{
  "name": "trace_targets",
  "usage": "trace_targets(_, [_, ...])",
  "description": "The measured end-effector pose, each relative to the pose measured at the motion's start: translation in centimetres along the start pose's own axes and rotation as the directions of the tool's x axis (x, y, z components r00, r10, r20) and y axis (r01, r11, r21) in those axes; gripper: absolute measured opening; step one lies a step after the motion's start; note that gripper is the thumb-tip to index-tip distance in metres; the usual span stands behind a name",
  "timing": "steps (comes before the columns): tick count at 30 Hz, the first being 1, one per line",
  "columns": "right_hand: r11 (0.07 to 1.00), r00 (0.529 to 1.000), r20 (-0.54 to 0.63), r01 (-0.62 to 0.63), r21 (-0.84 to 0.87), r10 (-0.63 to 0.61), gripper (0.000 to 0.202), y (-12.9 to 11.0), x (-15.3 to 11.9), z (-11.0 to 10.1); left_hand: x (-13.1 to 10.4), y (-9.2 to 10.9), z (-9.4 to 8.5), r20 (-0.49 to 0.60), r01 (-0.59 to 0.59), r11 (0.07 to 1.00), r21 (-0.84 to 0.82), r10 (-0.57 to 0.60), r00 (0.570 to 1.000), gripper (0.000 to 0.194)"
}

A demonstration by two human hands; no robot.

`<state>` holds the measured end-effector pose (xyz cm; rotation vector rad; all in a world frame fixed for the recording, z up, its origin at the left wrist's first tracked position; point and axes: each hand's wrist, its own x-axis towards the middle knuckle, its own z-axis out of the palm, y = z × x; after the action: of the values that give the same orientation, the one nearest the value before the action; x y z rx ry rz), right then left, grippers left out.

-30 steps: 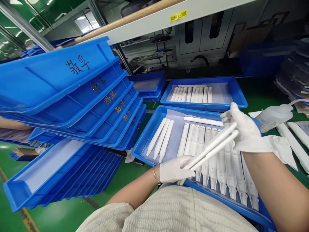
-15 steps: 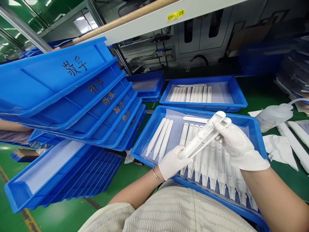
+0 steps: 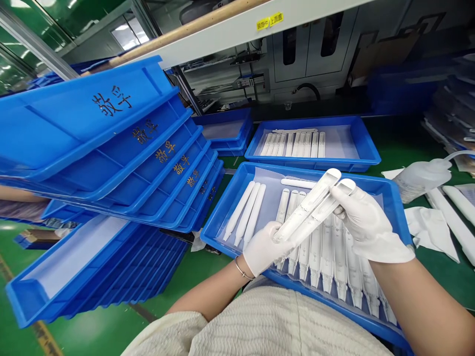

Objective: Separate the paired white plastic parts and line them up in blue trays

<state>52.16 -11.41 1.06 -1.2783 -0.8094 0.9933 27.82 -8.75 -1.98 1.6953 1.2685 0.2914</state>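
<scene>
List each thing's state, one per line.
Two held white casings, tilted, hollow sides up
Left gloved hand, closed on both casings' lower ends
Right gloved hand, closed at one casing's upper end
Near blue tray, lined, partly filled
Far blue tray, lined, partly filled
Marked blue trays, stacked
Squeeze bottle, nozzle attached
White wipe, crumpled

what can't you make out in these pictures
Head view: lower ends of the held parts, hidden by the left hand.
Head view: the tube's far end, cut off by the right edge.
Head view: any print on the bottle, too small.
Head view: stack at far right, blurred.
</scene>
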Motion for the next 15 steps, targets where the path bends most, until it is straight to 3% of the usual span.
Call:
trace_targets(12, [0.994, 0.999, 0.013, 0.05, -0.093, -0.049, 0.034, -0.4, 0.0, 0.2, 0.0, 0.3, -0.4, 0.065, 0.004, 0.992, 0.128, -0.012, 0.998, 0.054])
trace_targets(15, [0.97, 0.988, -0.067, 0.12, -0.212, -0.137, 0.037, -1.3, 0.2, 0.3, 0.2, -0.2, -0.5, 0.102, -0.01, 0.992, 0.122, -0.003, 0.995, 0.052])
